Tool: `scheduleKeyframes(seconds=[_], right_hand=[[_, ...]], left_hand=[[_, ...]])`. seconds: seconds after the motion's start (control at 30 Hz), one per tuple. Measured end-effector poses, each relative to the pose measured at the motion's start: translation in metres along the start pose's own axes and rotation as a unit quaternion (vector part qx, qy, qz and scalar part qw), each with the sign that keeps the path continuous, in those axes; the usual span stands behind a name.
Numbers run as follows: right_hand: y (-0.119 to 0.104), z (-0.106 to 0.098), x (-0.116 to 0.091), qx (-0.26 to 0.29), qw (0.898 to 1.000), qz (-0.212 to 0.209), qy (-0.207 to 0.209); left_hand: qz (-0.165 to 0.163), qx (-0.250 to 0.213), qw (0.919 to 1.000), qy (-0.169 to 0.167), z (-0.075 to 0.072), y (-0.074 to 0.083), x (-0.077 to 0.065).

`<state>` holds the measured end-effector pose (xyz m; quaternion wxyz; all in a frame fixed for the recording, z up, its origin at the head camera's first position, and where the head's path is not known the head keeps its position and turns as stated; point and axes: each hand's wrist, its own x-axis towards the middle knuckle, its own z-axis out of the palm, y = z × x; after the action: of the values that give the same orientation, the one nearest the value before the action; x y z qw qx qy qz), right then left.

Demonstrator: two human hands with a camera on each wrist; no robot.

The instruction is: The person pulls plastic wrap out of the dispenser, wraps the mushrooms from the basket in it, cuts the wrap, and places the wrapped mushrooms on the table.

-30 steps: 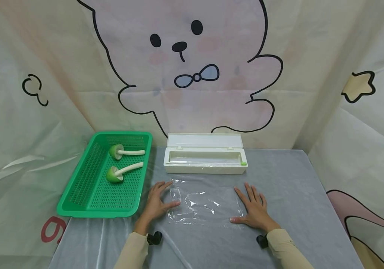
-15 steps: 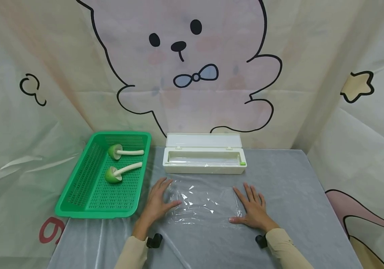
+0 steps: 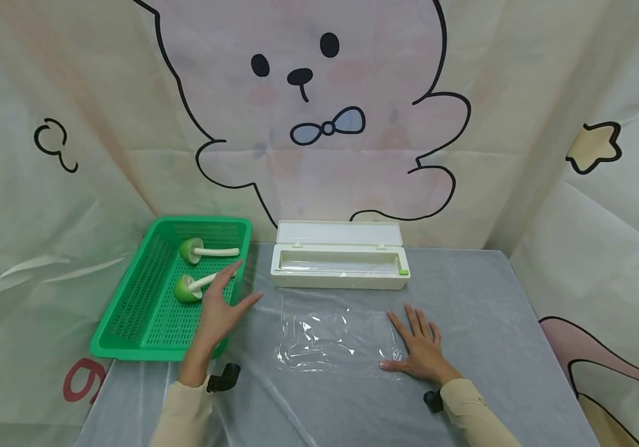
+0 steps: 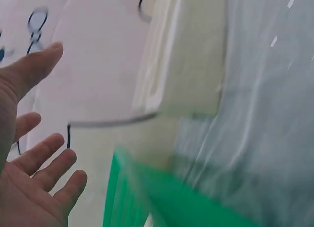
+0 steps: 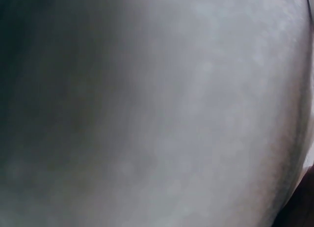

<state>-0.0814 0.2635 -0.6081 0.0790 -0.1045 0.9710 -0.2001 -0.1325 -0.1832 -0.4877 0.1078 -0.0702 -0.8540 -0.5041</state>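
A clear sheet of cling film (image 3: 330, 341) lies spread on the grey-covered table in the head view. My right hand (image 3: 424, 351) rests on its right edge, fingers spread. Over the right side of a green basket (image 3: 129, 304) is my left hand (image 3: 217, 318), fingers extended and holding nothing; the left wrist view also shows that hand (image 4: 37, 187) with its fingers apart. Two green-capped mushrooms lie in the basket: the upper mushroom (image 3: 191, 251) in full view, the lower mushroom (image 3: 187, 289) with its stem end behind my left fingers.
A white cling film dispenser (image 3: 341, 281) with its lid raised stands behind the film, near the back edge. A patterned curtain (image 3: 319, 174) hangs behind the table. The right wrist view shows only a close, blurred grey surface.
My left hand has left the film's left edge and moved left and up over the basket. My right hand has stayed on the film.
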Motion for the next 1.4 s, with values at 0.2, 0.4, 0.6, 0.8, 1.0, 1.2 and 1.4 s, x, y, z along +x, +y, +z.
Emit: scheduleKeyframes(seconds=[0.2, 0.4, 0.6, 0.8, 1.0, 1.2, 1.4], right_hand=[[0.002, 0.002, 0.000, 0.005, 1.000, 0.001, 0.002], [0.004, 0.004, 0.001, 0.000, 1.000, 0.006, -0.001], [0.004, 0.004, 0.002, 0.000, 1.000, 0.007, -0.007], [0.003, 0.003, 0.002, 0.000, 1.000, 0.008, -0.011], [0.002, 0.001, 0.001, -0.006, 1.000, 0.016, -0.010], [0.002, 0.000, 0.000, 0.001, 1.000, 0.009, -0.002], [0.004, 0.003, -0.001, 0.010, 1.000, 0.003, 0.006]], left_hand=[[-0.040, -0.017, 0.9976, 0.055, -0.041, -0.026, 0.022], [-0.079, -0.009, 0.9898, 0.118, -0.064, -0.054, 0.038], [-0.154, -0.034, 0.9774, 0.141, -0.070, -0.080, 0.040], [-0.252, -0.076, 0.9552, 0.135, -0.070, -0.094, 0.036], [-0.338, -0.105, 0.9275, 0.120, -0.072, -0.103, 0.037], [-0.376, -0.100, 0.9172, 0.087, -0.074, -0.110, 0.036], [-0.385, -0.083, 0.9179, 0.046, -0.076, -0.109, 0.035]])
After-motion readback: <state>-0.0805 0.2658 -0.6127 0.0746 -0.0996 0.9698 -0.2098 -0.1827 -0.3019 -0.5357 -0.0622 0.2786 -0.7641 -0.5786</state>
